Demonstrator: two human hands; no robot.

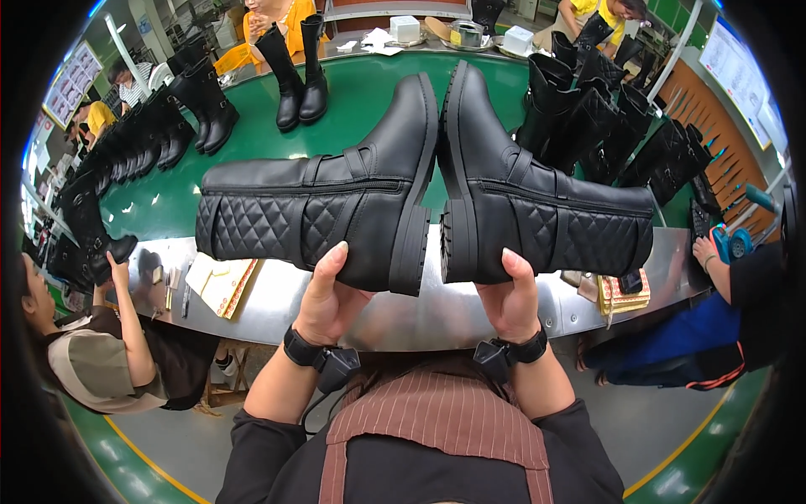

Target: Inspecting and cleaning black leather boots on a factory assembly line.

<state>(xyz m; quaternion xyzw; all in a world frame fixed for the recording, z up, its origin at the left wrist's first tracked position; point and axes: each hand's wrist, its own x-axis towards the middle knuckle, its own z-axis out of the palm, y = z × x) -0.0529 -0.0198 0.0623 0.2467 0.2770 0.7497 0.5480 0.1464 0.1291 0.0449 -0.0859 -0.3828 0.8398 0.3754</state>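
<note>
Two tall black boots with quilted shafts, side zips and lugged soles are held up before me, lying sideways with their soles facing each other. The left boot (336, 202) has its heel end in my left hand (326, 302), thumb pressed on its side. My right hand (512, 298) grips the right boot (546, 202) the same way, near the heel. Toes point up and away, and the soles come close together near the toes. Both zips look closed. The fingers under each boot are mostly hidden.
A metal ledge (403, 323) edges the green table (361, 92). Several boots (155, 134) line the left side; more boots (588, 118) crowd the right. A boot pair (294, 80) stands ahead. Yellow-white papers (225, 281) lie left. People sit on both sides.
</note>
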